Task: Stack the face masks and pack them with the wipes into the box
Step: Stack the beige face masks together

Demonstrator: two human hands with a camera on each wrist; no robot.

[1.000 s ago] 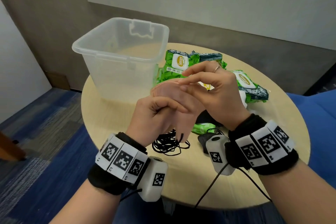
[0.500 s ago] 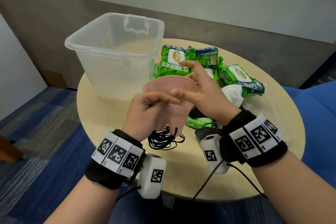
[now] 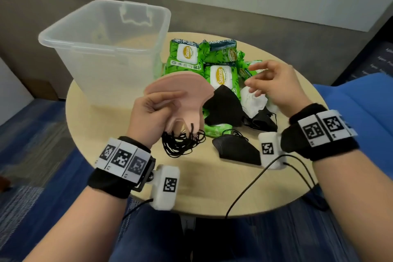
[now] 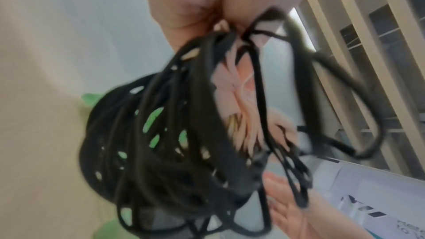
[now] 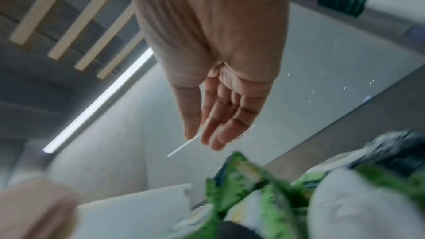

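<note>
My left hand (image 3: pixel 153 106) grips a stack of pink face masks (image 3: pixel 182 89) above the table, their black ear loops (image 3: pixel 182 142) hanging in a tangle; the left wrist view shows the loops (image 4: pixel 184 143) close up. My right hand (image 3: pixel 270 83) hovers with its fingers relaxed and empty over a white mask (image 3: pixel 253 100) and the green wipes packs (image 3: pixel 214 66). In the right wrist view the fingers (image 5: pixel 220 115) are straight and hold nothing. Black masks (image 3: pixel 225 104) lie on the table, one (image 3: pixel 238 149) nearer me. The clear plastic box (image 3: pixel 102 49) stands at the back left.
The round wooden table (image 3: pixel 212 185) has bare surface near its front edge. Camera cables (image 3: pixel 255 181) trail over that edge. A blue seat (image 3: pixel 361 112) is on the right and blue carpet (image 3: pixel 32 155) on the left.
My right hand has let go of the pink stack and moved right, over the white mask. The left hand keeps the stack, now tipped flatter.
</note>
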